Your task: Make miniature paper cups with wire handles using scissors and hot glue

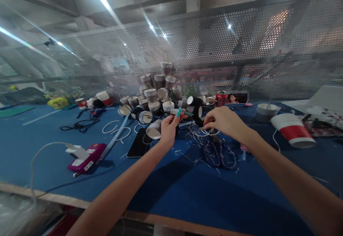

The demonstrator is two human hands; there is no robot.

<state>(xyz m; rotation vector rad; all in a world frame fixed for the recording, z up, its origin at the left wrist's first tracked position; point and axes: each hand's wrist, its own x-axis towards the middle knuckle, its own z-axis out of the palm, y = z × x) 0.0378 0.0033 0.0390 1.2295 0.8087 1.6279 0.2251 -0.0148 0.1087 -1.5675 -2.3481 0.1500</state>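
Note:
My left hand (169, 128) is closed in a pinch above the middle of the table, its long teal nails pointing up and right. Whatever is between those fingers is too small and dark to make out. Opposite it, my right hand (226, 121) has thumb and fingers pressed together, with a thin white strand (211, 133) curving just below the fingertips. What it grips cannot be told. Scissors (220, 154) with blue-wrapped handles lie beneath my right hand, among scattered white clippings (197, 136). Left of my left hand, a small paper cup (153, 130) lies on its side by a dark phone (136, 144).
Small grey-white cups (150, 96) with wire handles are piled at the back. A purple power strip (87, 159) with a white charger sits at left. Rightward are a red can (221, 98), a tub (266, 112) and a tipped red-and-white cup (294, 132). Perforated metal (200, 50) stands behind.

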